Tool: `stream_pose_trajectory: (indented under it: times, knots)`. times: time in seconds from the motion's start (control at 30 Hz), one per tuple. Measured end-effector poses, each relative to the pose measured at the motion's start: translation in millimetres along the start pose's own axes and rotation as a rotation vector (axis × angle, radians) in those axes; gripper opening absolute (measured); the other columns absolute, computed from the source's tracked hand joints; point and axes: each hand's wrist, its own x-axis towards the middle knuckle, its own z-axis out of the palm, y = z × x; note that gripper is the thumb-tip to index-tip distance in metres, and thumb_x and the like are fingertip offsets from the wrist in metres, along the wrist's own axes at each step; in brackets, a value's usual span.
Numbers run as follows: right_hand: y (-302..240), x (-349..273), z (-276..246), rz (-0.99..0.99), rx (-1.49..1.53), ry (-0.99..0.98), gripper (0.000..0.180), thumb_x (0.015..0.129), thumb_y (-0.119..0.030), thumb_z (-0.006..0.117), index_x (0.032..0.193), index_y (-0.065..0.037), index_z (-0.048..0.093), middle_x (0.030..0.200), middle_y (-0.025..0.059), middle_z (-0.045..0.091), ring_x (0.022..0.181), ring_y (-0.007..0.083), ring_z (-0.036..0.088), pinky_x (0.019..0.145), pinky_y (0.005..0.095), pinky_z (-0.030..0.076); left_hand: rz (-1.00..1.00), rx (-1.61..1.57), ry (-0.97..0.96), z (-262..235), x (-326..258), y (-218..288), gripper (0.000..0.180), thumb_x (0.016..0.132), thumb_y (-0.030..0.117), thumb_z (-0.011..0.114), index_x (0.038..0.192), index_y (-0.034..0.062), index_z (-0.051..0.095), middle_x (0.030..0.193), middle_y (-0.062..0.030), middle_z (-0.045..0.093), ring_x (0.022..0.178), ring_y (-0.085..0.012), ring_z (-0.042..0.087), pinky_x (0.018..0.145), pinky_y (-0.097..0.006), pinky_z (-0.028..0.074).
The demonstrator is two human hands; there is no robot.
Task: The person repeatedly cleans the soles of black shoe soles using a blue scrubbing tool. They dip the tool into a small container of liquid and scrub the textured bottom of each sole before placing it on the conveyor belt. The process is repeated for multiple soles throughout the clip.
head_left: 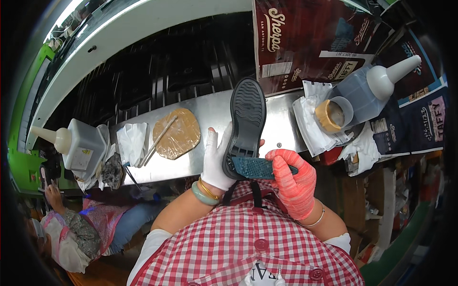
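Observation:
My left hand, in a white glove, is closed round the lower left edge of a black shoe sole. The sole stands tilted with its toe pointing away from me and its ridged face toward me. In a coral-red glove, my right hand pinches the right end of a teal textured strip with a dark rounded tip. That strip lies crosswise over the sole's heel end; its exact kind I cannot make out. Fingertips show behind the sole's right edge.
On the metal bench lie a brown plastic-wrapped disc with thin sticks and folded white paper. Squeeze bottles stand at the left and right, the right one near a tape roll. Printed cardboard stands behind. A person sits at left.

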Motion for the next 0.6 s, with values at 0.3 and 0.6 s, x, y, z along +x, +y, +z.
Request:
stream_pose_trajectory:
  times: [0.3,0.6]
  knots:
    - [-9,13,-11,-0.096,-0.034,-0.277,0.015,0.090,-0.010,0.056,0.098,0.000,0.063,0.079,0.0048,0.064,0.062,0.0081,0.056,0.059,0.0224,0.047,-0.135,-0.059,0.002,5,-7,6,0.079,0.091,0.065,0.012,0.144,0.0075,0.024,0.141,-0.0176,0.036,0.127,-0.0284,0.041,0.108,-0.044,0.030]
    - [-39,33,-9,0.204,-0.084,-0.521,0.027,0.092,-0.025,0.054,0.101,-0.002,0.063,0.087,0.0037,0.063,0.063,0.0079,0.055,0.059,0.0232,0.048,-0.291,0.041,0.062,-1,-16,14,0.086,0.088,0.069,0.016,0.143,0.0042,0.025,0.139,-0.0164,0.039,0.125,-0.0263,0.044,0.107,-0.039,0.033]
